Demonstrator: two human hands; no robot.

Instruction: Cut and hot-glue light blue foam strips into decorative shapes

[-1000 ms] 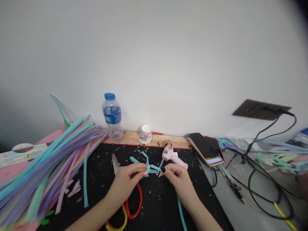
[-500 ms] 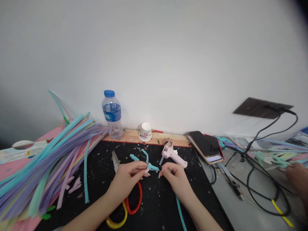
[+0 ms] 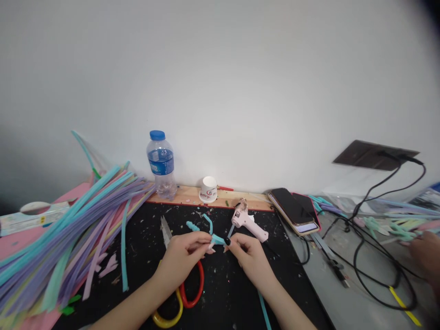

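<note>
Between my two hands is a short, light-blue piece of pipe cleaner point(image 3: 217, 239). My left hand point(image 3: 182, 252) pinches its left end between thumb and fingertips. The fingers of my right hand point(image 3: 245, 252) are closed on its right end. Just behind lie a bent blue pipe cleaner point(image 3: 208, 222) and a coiled blue bit point(image 3: 193, 226). Scissors point(image 3: 192, 293) with a red and a yellow handle lie partly under my left hand and forearm. Beyond my right hand rests a pink glue gun point(image 3: 250, 224). A longer blue pipe cleaner point(image 3: 264, 310) runs beside my right forearm.
A heap of pastel pipe cleaners point(image 3: 79, 224) covers the left side. Along the wall stand a water bottle point(image 3: 161, 165) and a paper cup point(image 3: 208, 189). Phones point(image 3: 294, 206) and black cables point(image 3: 357, 256) lie to the right. Another person's hand point(image 3: 426, 252) shows at the right edge.
My right fingers have shifted slightly left along the blue pipe cleaner, and the long strip by my right forearm has moved a little right. Both hands keep their pinch.
</note>
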